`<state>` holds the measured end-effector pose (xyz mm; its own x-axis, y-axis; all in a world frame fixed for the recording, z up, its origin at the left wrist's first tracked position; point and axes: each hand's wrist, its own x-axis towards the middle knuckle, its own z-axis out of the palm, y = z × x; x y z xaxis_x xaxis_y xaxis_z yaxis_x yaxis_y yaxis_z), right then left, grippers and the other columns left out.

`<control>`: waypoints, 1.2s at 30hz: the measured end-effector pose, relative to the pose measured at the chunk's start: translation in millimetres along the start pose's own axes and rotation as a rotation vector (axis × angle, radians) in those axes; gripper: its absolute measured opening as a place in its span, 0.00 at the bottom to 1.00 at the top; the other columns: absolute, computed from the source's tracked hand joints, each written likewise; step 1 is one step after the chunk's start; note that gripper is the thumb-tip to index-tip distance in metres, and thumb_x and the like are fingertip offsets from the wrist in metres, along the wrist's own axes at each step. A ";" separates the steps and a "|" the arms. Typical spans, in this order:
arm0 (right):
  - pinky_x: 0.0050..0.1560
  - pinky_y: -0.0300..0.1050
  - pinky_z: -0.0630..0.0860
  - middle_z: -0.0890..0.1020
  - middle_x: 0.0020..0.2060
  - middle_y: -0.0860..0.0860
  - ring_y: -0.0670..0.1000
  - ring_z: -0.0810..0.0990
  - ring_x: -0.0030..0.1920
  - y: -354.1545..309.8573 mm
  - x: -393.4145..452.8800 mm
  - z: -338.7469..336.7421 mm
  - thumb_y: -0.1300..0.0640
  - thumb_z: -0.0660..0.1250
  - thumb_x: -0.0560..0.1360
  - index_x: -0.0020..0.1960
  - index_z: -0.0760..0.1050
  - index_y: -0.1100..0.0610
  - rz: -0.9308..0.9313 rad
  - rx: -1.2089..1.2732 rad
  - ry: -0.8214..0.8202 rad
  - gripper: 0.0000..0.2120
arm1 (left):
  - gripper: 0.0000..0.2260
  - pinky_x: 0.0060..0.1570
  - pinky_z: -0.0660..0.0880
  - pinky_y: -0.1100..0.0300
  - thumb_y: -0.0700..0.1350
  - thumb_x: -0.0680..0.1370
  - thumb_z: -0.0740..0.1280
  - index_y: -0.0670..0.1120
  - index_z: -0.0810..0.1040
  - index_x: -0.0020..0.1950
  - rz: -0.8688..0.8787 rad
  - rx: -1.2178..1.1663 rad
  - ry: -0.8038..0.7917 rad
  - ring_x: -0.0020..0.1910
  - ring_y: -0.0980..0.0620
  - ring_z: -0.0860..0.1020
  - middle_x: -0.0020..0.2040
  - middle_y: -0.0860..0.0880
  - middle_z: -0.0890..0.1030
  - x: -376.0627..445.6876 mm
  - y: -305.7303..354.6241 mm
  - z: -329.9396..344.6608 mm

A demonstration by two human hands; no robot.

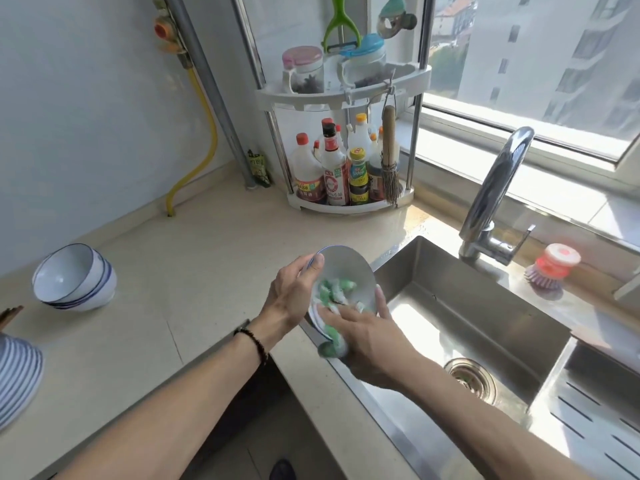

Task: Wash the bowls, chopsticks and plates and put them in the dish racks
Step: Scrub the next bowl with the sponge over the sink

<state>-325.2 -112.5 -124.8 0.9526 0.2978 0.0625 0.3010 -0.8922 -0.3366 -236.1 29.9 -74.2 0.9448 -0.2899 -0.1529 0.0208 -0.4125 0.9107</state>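
Green cloth [334,296] in your right hand [363,337] is scrubbing the bowl [349,268] your left hand [294,292] is gripping, while stacked bowls [74,277] at nine o'clock are waiting unwashed.

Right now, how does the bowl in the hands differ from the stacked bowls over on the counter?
The bowl in the hands is single, tipped on edge at the sink's corner, with a green cloth inside; the left hand grips its rim and the right hand presses the cloth. The stacked bowls sit nested, untouched, with nothing in the top one. Both are white with blue rims.
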 end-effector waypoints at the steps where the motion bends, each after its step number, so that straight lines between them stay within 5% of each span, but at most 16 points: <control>1: 0.75 0.68 0.42 0.79 0.63 0.47 0.56 0.74 0.70 10.1 -3.4 -0.6 0.45 0.66 0.76 0.76 0.66 0.48 -0.039 -0.120 0.015 0.29 | 0.19 0.40 0.75 0.58 0.62 0.81 0.59 0.52 0.82 0.56 -0.058 -0.013 -0.101 0.43 0.49 0.81 0.43 0.53 0.83 3.0 5.8 -9.7; 4: 0.71 0.68 0.51 0.84 0.54 0.51 0.60 0.77 0.68 23.5 -2.7 -0.2 0.53 0.65 0.75 0.67 0.78 0.53 -0.100 -0.301 0.192 0.21 | 0.13 0.32 0.76 0.61 0.58 0.81 0.64 0.52 0.80 0.58 -0.208 -0.041 -0.213 0.37 0.52 0.83 0.45 0.49 0.84 8.6 18.3 -20.7; 7: 0.77 0.64 0.42 0.85 0.47 0.50 0.59 0.82 0.60 2.6 13.7 -13.2 0.54 0.61 0.72 0.59 0.82 0.53 0.031 -0.208 0.286 0.18 | 0.18 0.39 0.78 0.58 0.52 0.71 0.73 0.51 0.78 0.59 -0.168 -0.287 -0.040 0.44 0.51 0.84 0.53 0.46 0.84 -1.8 11.9 -0.7; 10: 0.77 0.59 0.36 0.81 0.59 0.48 0.55 0.78 0.65 -20.9 25.1 -22.4 0.56 0.63 0.76 0.69 0.74 0.48 0.185 0.053 0.164 0.22 | 0.19 0.44 0.80 0.53 0.51 0.69 0.69 0.46 0.77 0.57 -0.121 -0.498 0.142 0.49 0.45 0.84 0.53 0.44 0.84 -11.1 8.6 21.5; 13: 0.75 0.67 0.32 0.74 0.71 0.48 0.55 0.69 0.74 -7.3 13.7 -15.5 0.55 0.65 0.78 0.80 0.58 0.46 0.006 -0.045 0.055 0.32 | 0.16 0.55 0.78 0.46 0.55 0.69 0.66 0.50 0.81 0.53 -0.039 -0.334 0.145 0.53 0.44 0.82 0.52 0.47 0.84 -4.0 8.1 8.5; 16: 0.72 0.71 0.32 0.72 0.72 0.49 0.59 0.66 0.76 22.8 2.7 -21.7 0.58 0.70 0.72 0.80 0.58 0.49 -0.073 -0.263 -0.003 0.40 | 0.13 0.51 0.77 0.49 0.56 0.71 0.64 0.54 0.82 0.50 0.037 -0.131 0.132 0.50 0.48 0.82 0.47 0.53 0.85 -4.8 5.6 -2.0; 19: 0.76 0.67 0.35 0.74 0.61 0.47 0.56 0.71 0.69 -10.9 11.8 -23.4 0.45 0.69 0.68 0.76 0.64 0.47 0.050 0.025 -0.014 0.37 | 0.09 0.39 0.70 0.59 0.56 0.76 0.64 0.53 0.77 0.41 0.050 -0.118 0.325 0.40 0.55 0.77 0.36 0.60 0.80 -12.0 15.0 15.3; 22: 0.78 0.65 0.40 0.74 0.58 0.46 0.52 0.72 0.65 -23.3 11.6 -15.0 0.40 0.64 0.67 0.73 0.65 0.44 0.050 0.223 0.013 0.35 | 0.12 0.38 0.70 0.59 0.59 0.76 0.62 0.55 0.76 0.38 0.032 -0.079 0.301 0.36 0.60 0.75 0.33 0.62 0.78 -10.7 18.1 14.9; 25: 0.76 0.70 0.43 0.78 0.60 0.47 0.56 0.77 0.65 15.7 0.3 -3.8 0.50 0.72 0.66 0.75 0.66 0.49 -0.037 -0.160 0.082 0.39 | 0.16 0.50 0.78 0.51 0.64 0.71 0.61 0.58 0.83 0.49 0.041 -0.001 0.152 0.49 0.52 0.82 0.44 0.57 0.84 -8.6 11.5 -0.5; 27: 0.76 0.68 0.44 0.78 0.61 0.48 0.59 0.76 0.66 7.4 2.1 -5.8 0.58 0.71 0.65 0.74 0.70 0.51 0.033 -0.130 0.120 0.36 | 0.15 0.45 0.76 0.54 0.62 0.71 0.61 0.57 0.82 0.45 0.037 -0.037 0.224 0.46 0.51 0.81 0.41 0.57 0.84 -10.8 13.5 4.7; 30: 0.78 0.59 0.37 0.73 0.67 0.48 0.56 0.65 0.75 -26.2 11.1 -7.5 0.63 0.54 0.70 0.75 0.66 0.48 0.125 0.146 0.095 0.34 | 0.13 0.37 0.69 0.58 0.61 0.71 0.61 0.54 0.79 0.39 0.024 -0.045 0.334 0.39 0.52 0.76 0.34 0.58 0.78 -15.0 21.3 15.8; 34: 0.77 0.62 0.38 0.73 0.69 0.48 0.56 0.61 0.78 11.1 -3.2 -3.3 0.70 0.62 0.67 0.79 0.60 0.48 -0.053 -0.124 0.103 0.43 | 0.22 0.44 0.74 0.56 0.65 0.69 0.61 0.53 0.83 0.52 0.005 0.061 0.106 0.49 0.50 0.81 0.47 0.52 0.84 -10.5 13.1 -4.5; 36: 0.77 0.61 0.38 0.71 0.71 0.48 0.56 0.58 0.79 8.7 1.3 -11.0 0.69 0.63 0.68 0.79 0.59 0.49 -0.012 -0.125 0.070 0.42 | 0.25 0.42 0.72 0.57 0.66 0.67 0.61 0.51 0.83 0.53 -0.007 0.041 0.150 0.48 0.50 0.80 0.47 0.52 0.84 -11.7 13.7 -2.0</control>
<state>-320.9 -123.6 -117.4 0.9482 0.2886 0.1327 0.3119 -0.9252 -0.2163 -246.3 29.4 -59.1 0.9829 -0.1563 -0.0972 0.0167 -0.4502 0.8928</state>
